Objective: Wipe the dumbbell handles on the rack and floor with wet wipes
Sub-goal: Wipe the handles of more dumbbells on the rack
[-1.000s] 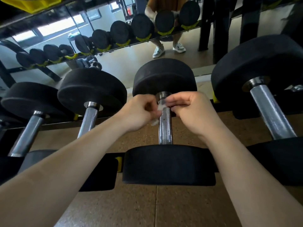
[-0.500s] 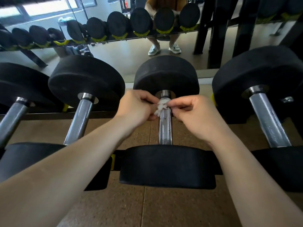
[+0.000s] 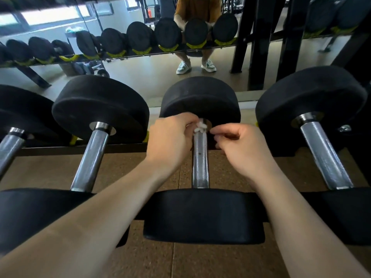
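A black dumbbell with a knurled steel handle (image 3: 200,161) lies on the low rack straight ahead of me. At the far end of that handle, against the far weight, sits a small crumpled white wet wipe (image 3: 200,127). My left hand (image 3: 170,141) pinches the wipe against the handle from the left. Just right of the handle is my right hand (image 3: 241,149), fingers curled with thumb and forefinger together; a narrow gap separates it from the wipe, and it holds nothing that I can see.
More black dumbbells flank it, one handle to the left (image 3: 90,159), one to the right (image 3: 325,155), another at the far left (image 3: 8,151). Behind them a mirror (image 3: 140,81) reflects the rack and a crouching person. Brown speckled floor (image 3: 140,257) lies below.
The wipe moved up to the far end of the handle. My right hand has let go of it and drawn slightly right; my left hand keeps hold.
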The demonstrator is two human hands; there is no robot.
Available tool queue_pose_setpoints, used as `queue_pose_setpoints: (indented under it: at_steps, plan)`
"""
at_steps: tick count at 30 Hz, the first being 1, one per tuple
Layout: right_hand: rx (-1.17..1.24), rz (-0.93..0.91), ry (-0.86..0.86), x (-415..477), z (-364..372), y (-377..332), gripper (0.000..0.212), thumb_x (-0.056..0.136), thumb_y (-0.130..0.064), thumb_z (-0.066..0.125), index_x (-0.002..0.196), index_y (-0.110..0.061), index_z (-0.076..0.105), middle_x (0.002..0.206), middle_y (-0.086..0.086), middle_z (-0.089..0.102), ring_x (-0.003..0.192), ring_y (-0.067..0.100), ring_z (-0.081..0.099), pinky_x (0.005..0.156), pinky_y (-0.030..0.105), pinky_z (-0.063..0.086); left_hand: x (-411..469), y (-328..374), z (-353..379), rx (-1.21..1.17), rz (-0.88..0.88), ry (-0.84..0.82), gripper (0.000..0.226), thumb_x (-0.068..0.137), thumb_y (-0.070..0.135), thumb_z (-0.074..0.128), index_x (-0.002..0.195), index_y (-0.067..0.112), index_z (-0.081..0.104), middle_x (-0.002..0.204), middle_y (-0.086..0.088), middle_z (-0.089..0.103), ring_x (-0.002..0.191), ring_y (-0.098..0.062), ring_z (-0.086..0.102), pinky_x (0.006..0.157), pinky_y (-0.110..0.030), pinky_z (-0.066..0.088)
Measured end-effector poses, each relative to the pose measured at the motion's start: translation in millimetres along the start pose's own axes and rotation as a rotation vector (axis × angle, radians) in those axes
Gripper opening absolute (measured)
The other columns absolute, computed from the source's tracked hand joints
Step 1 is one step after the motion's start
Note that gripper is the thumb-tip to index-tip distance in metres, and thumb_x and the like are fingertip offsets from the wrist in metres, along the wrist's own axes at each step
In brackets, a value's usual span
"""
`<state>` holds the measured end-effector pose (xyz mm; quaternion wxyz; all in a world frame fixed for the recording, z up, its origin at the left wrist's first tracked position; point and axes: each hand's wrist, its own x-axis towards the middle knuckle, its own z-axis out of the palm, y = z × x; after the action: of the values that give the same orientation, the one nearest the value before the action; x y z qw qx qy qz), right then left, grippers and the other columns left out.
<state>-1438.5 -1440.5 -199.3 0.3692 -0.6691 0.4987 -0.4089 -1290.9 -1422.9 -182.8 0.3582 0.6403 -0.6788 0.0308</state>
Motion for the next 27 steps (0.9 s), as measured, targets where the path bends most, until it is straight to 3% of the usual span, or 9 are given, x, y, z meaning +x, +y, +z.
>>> queue_pose_setpoints:
  at_steps: [4,7,10,12,15,17,20,24,27]
  plan:
    - [0.169,0.082,0.059,3.5,3.3,6.4,0.032,0.089,-0.001,0.056,0.094,-0.029,0.070,0.092,-0.007,0.069,0.087,0.009,0.065,0.081,0.028,0.053,23.0,10.6,-10.8,0.452,0.284,-0.264,0.026,0.097,0.020,0.049,0.112,0.033,0.066,0.095,0.001,0.071,0.087,-0.020,0.066,0.072,-0.033,0.052]
    - [0.274,0.142,0.082,8.9,6.3,11.9,0.038,0.082,0.007,0.052,0.082,-0.028,0.066,0.084,0.000,0.070,0.077,0.012,0.066,0.070,0.028,0.052,33.5,36.6,-5.6,0.782,0.423,-0.392,0.024,0.096,0.013,0.046,0.110,0.020,0.065,0.099,-0.007,0.069,0.089,-0.028,0.066,0.063,-0.035,0.049]
    - [0.279,0.153,0.069,11.4,10.1,17.6,0.023,0.075,-0.005,0.061,0.071,-0.026,0.070,0.077,0.003,0.073,0.080,0.021,0.070,0.076,0.042,0.058,27.7,46.1,1.2,0.870,0.603,-0.483,0.024,0.096,0.011,0.045,0.110,0.010,0.064,0.118,-0.011,0.058,0.103,-0.030,0.056,0.072,-0.037,0.044]
    - [0.310,0.170,0.080,12.9,9.9,20.7,0.015,0.073,-0.008,0.070,0.067,-0.023,0.070,0.075,0.007,0.073,0.079,0.026,0.071,0.072,0.042,0.059,25.8,33.4,0.1,0.777,0.683,-0.490,0.022,0.093,0.011,0.051,0.108,0.009,0.066,0.119,-0.011,0.053,0.108,-0.029,0.050,0.083,-0.036,0.043]
    - [0.477,0.166,0.088,15.8,6.8,12.2,0.020,0.081,-0.002,0.073,0.070,-0.016,0.065,0.076,0.016,0.071,0.073,0.024,0.071,0.061,0.031,0.057,27.9,17.6,-8.1,0.396,0.487,-0.346,0.024,0.086,0.009,0.062,0.107,0.015,0.072,0.103,-0.005,0.064,0.101,-0.024,0.060,0.084,-0.037,0.050]
    - [0.440,0.118,0.084,19.3,6.0,5.5,0.018,0.082,-0.016,0.076,0.067,-0.015,0.065,0.071,0.016,0.071,0.068,0.027,0.071,0.064,0.038,0.060,25.4,19.0,-14.0,0.171,0.275,-0.302,0.032,0.086,0.005,0.063,0.114,0.020,0.067,0.100,0.003,0.069,0.095,-0.014,0.065,0.086,-0.035,0.053]
    - [0.276,0.090,0.036,23.0,7.0,-0.3,0.031,0.075,-0.041,0.080,0.069,-0.013,0.069,0.067,0.010,0.071,0.066,0.026,0.071,0.070,0.048,0.059,17.8,25.0,-21.8,-0.134,0.033,-0.399,0.049,0.083,-0.006,0.064,0.115,0.031,0.058,0.098,0.011,0.068,0.088,-0.002,0.067,0.084,-0.030,0.056]
    - [0.129,0.065,0.021,25.6,11.0,1.7,0.016,0.072,-0.031,0.083,0.078,-0.019,0.074,0.073,0.000,0.072,0.072,0.017,0.071,0.073,0.043,0.059,2.3,35.5,-58.3,-0.066,0.019,-0.351,0.028,0.086,0.010,0.067,0.096,0.036,0.064,0.094,0.022,0.064,0.090,0.009,0.061,0.079,-0.005,0.046]
    - [0.070,0.068,0.009,22.6,8.5,-0.4,0.007,0.078,-0.017,0.079,0.082,-0.018,0.074,0.073,0.000,0.072,0.069,0.013,0.069,0.077,0.036,0.059,-41.1,45.9,-83.5,-0.085,0.026,-0.334,0.004,0.083,0.034,0.067,0.083,0.038,0.068,0.082,0.018,0.063,0.084,0.000,0.059,0.068,-0.013,0.046]
